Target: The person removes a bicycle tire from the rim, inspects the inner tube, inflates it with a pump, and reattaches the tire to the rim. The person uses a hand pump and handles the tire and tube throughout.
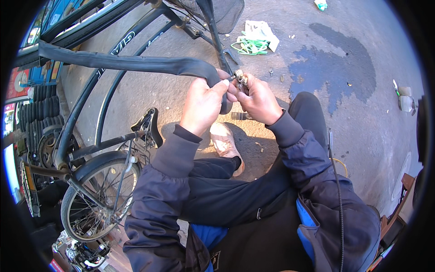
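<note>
I'm looking down at both hands meeting over grey, gritty asphalt (362, 136). My left hand (202, 105) is wrapped tight around the end of a black rubber inner tube (136, 63), soft and matte, which bends down just past the grip. From there the inner tube runs long and flat away to the left, sagging a little across the bicycle frame (108, 86). My right hand (259, 99) pinches a small metal valve piece (239, 76), shiny brass-coloured, right at the tube's end, fingertips closed on it. The two hands touch at the thumbs. The bicycle beside me is dark painted tubing, with a black saddle (149, 123) and a spoked wheel (97, 199) under a curved mudguard. A dark wet patch (335, 68) stains the asphalt ahead, and green cord with white wrapping (253, 41) lies near it.
</note>
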A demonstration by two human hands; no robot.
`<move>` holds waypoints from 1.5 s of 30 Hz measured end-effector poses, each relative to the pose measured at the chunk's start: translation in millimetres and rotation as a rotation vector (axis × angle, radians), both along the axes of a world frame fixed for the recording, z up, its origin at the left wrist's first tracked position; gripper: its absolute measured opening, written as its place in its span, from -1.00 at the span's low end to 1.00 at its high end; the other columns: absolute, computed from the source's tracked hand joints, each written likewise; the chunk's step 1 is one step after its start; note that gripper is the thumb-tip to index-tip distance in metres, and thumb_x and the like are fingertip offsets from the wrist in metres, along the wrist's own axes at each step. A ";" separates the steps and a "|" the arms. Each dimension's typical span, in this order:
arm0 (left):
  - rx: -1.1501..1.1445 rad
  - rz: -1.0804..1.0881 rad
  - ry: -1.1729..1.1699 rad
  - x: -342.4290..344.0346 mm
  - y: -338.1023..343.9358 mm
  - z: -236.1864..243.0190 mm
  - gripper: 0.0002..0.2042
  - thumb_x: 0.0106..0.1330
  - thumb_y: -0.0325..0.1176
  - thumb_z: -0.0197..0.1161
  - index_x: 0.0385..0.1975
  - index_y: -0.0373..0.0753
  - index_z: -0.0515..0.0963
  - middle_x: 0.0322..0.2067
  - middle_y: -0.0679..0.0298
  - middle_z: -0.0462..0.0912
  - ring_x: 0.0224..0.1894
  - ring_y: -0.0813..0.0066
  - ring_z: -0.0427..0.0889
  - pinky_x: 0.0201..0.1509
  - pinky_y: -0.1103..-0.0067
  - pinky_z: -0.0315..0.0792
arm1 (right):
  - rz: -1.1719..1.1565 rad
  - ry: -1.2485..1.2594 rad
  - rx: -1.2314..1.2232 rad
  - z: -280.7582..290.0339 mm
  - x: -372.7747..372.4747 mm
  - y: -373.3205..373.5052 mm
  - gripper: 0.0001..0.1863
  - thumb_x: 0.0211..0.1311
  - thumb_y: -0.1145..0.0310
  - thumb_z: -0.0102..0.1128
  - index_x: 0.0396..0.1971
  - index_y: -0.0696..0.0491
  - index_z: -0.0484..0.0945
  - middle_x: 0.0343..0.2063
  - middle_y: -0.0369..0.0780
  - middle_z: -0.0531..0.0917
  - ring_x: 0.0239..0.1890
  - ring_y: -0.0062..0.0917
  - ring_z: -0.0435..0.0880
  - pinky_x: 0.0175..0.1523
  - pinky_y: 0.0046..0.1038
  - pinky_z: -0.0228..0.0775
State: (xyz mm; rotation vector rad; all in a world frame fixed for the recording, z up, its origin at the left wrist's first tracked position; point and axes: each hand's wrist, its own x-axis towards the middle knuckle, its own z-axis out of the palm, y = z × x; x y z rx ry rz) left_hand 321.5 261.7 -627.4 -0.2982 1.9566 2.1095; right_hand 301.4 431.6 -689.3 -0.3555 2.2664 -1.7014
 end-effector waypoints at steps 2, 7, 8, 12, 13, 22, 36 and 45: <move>0.006 0.004 -0.011 0.6 -0.2 1.1 -0.85 0.47 -0.50 0.06 -0.10 -0.43 0.49 -0.36 0.15 0.70 -0.36 0.53 0.69 -0.27 0.60 0.56 | -0.012 0.076 0.016 -5.7 0.4 -1.8 -0.89 0.34 0.54 0.19 -0.17 0.15 0.53 -0.54 -0.33 0.57 -0.49 -0.73 0.50 -0.36 -0.53 0.39; -0.003 -0.033 -0.078 1.4 -3.3 6.2 -0.87 0.48 -0.49 0.10 -0.09 -0.40 0.46 -0.33 0.16 0.70 -0.34 0.49 0.70 -0.19 0.57 0.60 | -0.021 0.073 0.007 -10.2 3.2 -2.1 -0.88 0.31 0.56 0.20 -0.19 0.15 0.53 -0.54 -0.30 0.56 -0.47 -0.72 0.49 -0.33 -0.50 0.40; -0.013 -0.028 -0.079 1.6 -3.3 7.0 -0.87 0.47 -0.49 0.10 -0.09 -0.39 0.46 -0.33 0.16 0.70 -0.35 0.49 0.70 -0.20 0.56 0.59 | -0.020 0.073 0.000 -9.8 3.5 -2.2 -0.88 0.30 0.56 0.19 -0.19 0.15 0.53 -0.54 -0.30 0.56 -0.47 -0.71 0.48 -0.33 -0.50 0.40; -0.026 -0.027 -0.079 1.6 -3.2 8.7 -0.89 0.46 -0.49 0.09 -0.12 -0.37 0.47 -0.34 0.17 0.69 -0.37 0.48 0.69 -0.23 0.57 0.58 | -0.009 0.115 -0.008 -6.9 4.5 -1.9 -0.78 0.18 0.55 0.19 -0.16 0.20 0.49 -0.44 0.11 0.64 -0.30 0.07 0.69 -0.22 -0.12 0.48; -0.023 -0.033 -0.076 1.3 -3.5 8.9 -0.89 0.46 -0.49 0.09 -0.13 -0.37 0.47 -0.33 0.17 0.69 -0.37 0.48 0.69 -0.23 0.57 0.57 | 0.000 0.115 0.005 -6.3 4.6 -1.9 -0.79 0.18 0.54 0.19 -0.17 0.19 0.48 -0.46 0.11 0.63 -0.31 0.07 0.68 -0.23 -0.11 0.48; -0.063 -0.036 -0.038 7.1 -4.1 7.1 -0.89 0.47 -0.50 0.07 -0.16 -0.39 0.50 -0.35 0.19 0.68 -0.41 0.50 0.68 -0.28 0.58 0.56 | 0.086 0.141 0.054 -3.1 5.2 0.0 -0.80 0.19 0.52 0.20 -0.20 0.18 0.44 -0.54 0.09 0.60 -0.38 0.08 0.66 -0.28 -0.08 0.46; -0.107 -0.046 -0.055 12.7 -8.3 2.6 -0.91 0.47 -0.52 0.06 -0.27 -0.37 0.50 -0.39 0.24 0.65 -0.43 0.52 0.65 -0.29 0.57 0.54 | 0.166 0.196 0.124 6.0 8.8 -2.3 -0.69 0.26 0.33 0.38 -0.21 0.17 0.43 -0.64 -0.02 0.57 -0.55 -0.17 0.68 -0.40 -0.29 0.44; -0.122 -0.081 -0.085 10.6 -10.9 7.2 -0.93 0.44 -0.53 0.10 -0.29 -0.37 0.50 -0.43 0.26 0.64 -0.44 0.53 0.64 -0.30 0.56 0.54 | 0.256 0.109 0.153 17.4 7.9 2.5 -0.57 0.19 0.21 0.41 -0.24 0.22 0.40 -0.61 0.02 0.60 -0.51 -0.03 0.67 -0.36 -0.14 0.42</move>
